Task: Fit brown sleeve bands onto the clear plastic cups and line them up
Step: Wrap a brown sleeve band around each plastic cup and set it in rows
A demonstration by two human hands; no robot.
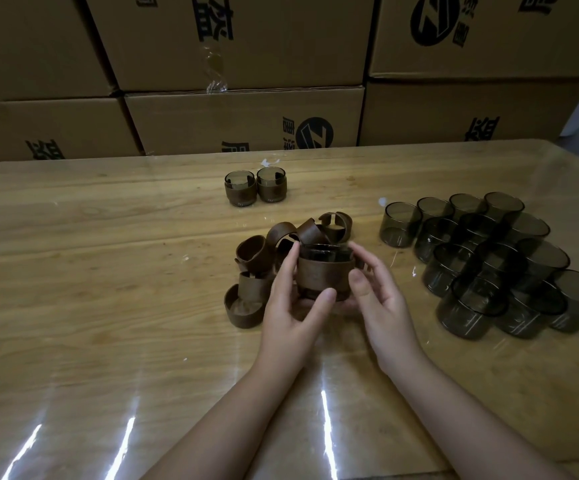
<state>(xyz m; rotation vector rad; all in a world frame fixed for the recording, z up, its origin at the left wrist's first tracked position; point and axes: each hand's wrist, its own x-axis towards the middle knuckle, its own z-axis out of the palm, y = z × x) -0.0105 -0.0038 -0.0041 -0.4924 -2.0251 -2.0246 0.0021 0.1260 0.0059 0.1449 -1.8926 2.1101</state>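
Both forearms reach forward over the glossy wooden table and the two hands meet around one clear smoky plastic cup with a brown sleeve band. The left hand grasps its left side, thumb low at the front and fingers curled behind. The right hand cups its right side, with bent fingers at the rim. Just left of and behind this cup lies a heap of loose brown bands. Further behind it two sleeved cups stand side by side. To its right are bare smoky cups.
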